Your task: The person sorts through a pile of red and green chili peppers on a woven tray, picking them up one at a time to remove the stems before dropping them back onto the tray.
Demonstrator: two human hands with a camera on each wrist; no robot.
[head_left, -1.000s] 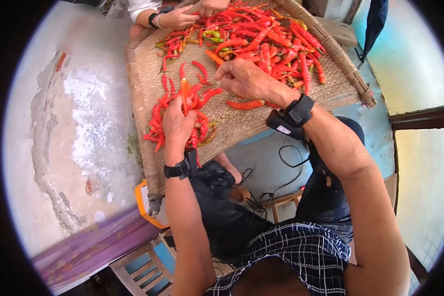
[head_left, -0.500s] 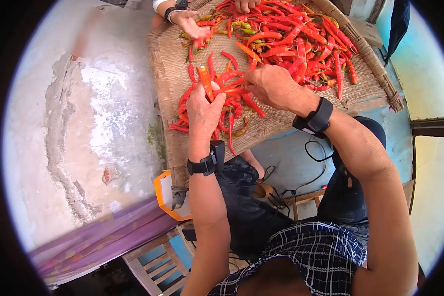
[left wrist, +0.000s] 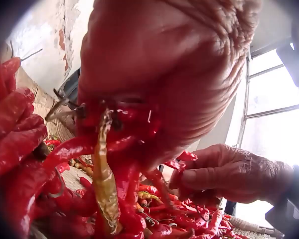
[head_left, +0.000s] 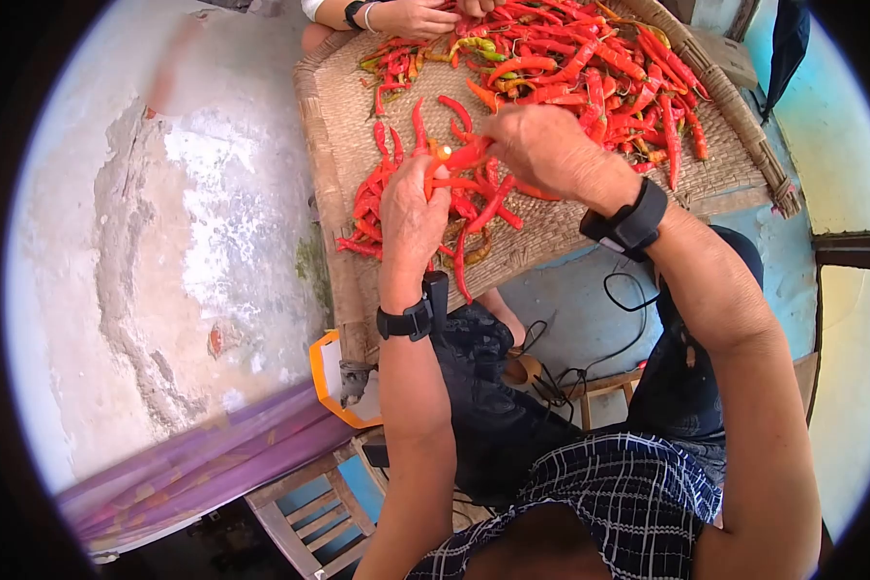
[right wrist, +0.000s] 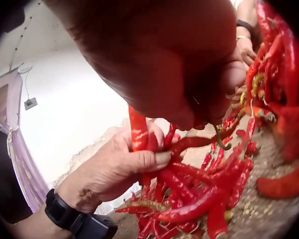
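My left hand (head_left: 416, 208) grips several red chili peppers (right wrist: 139, 130), its thumb pressed across them in the right wrist view. Below that hand, more red chilies and a withered yellowish chili (left wrist: 105, 181) show close up in the left wrist view. The right hand (head_left: 556, 155) is just to the right, pinching a red chili (head_left: 469, 155) that reaches to the left hand's bunch. In the left wrist view, the right hand's thumb and fingers close on red chili pieces (left wrist: 185, 158). A loose group of red chilies (head_left: 367, 227) lies on the woven tray (head_left: 343, 97) around the left hand.
A large heap of red chilies (head_left: 638, 87) covers the tray's far right. Green and yellow chilies (head_left: 476, 45) lie nearer its middle. At the far edge are another person's hands (head_left: 418, 17). A worn wall (head_left: 222, 193) stands left; cables (head_left: 561, 382) hang below.
The right hand has come from beside the heap to the left hand's bunch, a red chili in its fingers. The other person's hand has drawn back to the heap. The head view has shifted.
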